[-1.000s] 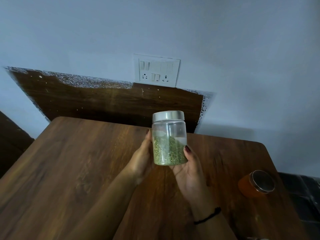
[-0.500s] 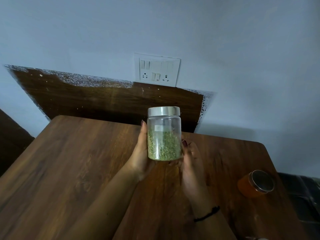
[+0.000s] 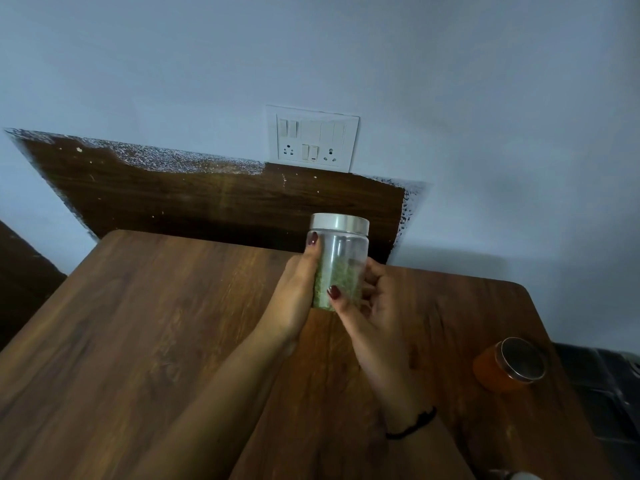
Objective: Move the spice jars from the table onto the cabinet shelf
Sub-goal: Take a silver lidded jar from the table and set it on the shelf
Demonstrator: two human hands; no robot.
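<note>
Now green spice jar (image 3: 341, 268) tilted, right hand (image 3: 367, 306) thumb across its front

The left hand (image 3: 297, 295) covers the near-left side of the clear jar (image 3: 341, 263), and the thumb of the right hand (image 3: 372, 308) crosses its lower front, so the jar's base cannot be seen and the green contents show only in part. The bench (image 3: 145, 334) is cut off by the lower and left edges. A pale object (image 3: 519, 475) at the bottom edge is too cropped to identify. The dark surface (image 3: 602, 386) right of the bench stays indistinct.
</note>
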